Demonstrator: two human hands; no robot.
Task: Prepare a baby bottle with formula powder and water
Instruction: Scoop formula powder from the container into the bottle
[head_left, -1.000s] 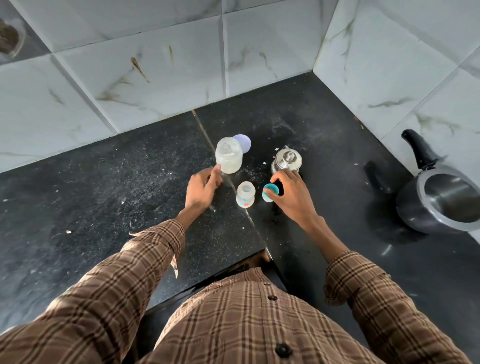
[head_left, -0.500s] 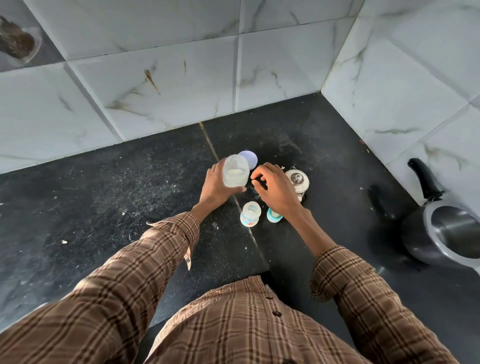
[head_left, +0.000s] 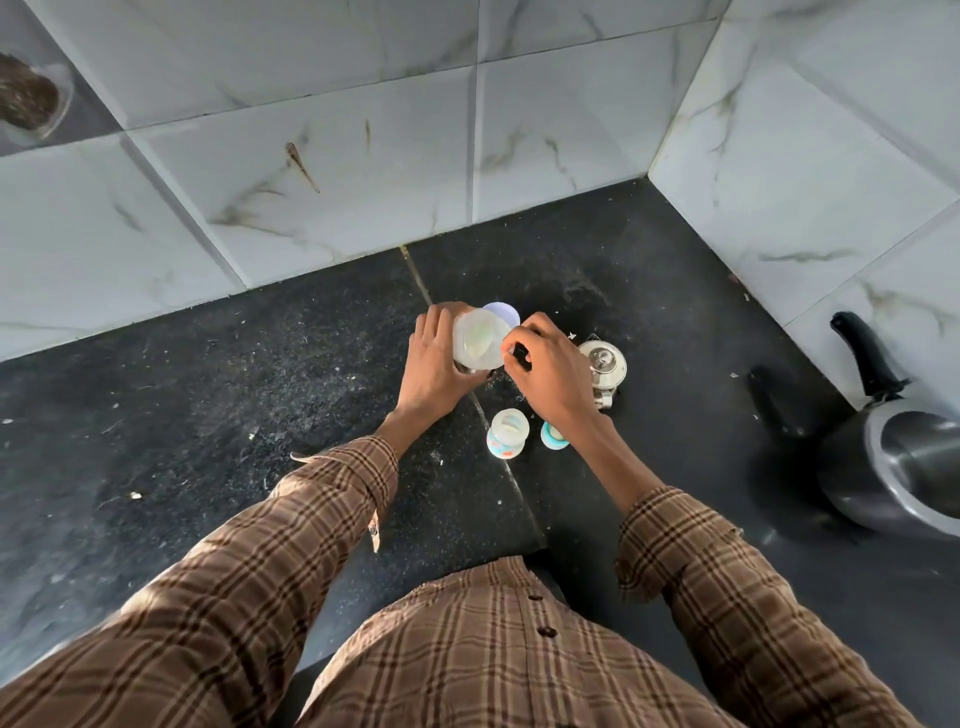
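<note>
My left hand grips a translucent plastic jar with pale powder inside and tilts it toward me above the black counter. My right hand is at the jar's mouth, its fingers pinched on a small dark object that I cannot identify. A small open baby bottle with orange and blue print stands just below the hands. A teal cap lies beside the bottle, partly hidden by my right wrist. A lavender lid lies behind the jar.
A small steel pot with a knobbed lid stands right of my right hand. A pressure cooker with a black handle sits at the far right by the tiled wall. White powder specks dot the black counter.
My right hand let go of the teal cap beside the bottle and moved up to the jar's mouth. My left hand took hold of the jar and tilted it.
</note>
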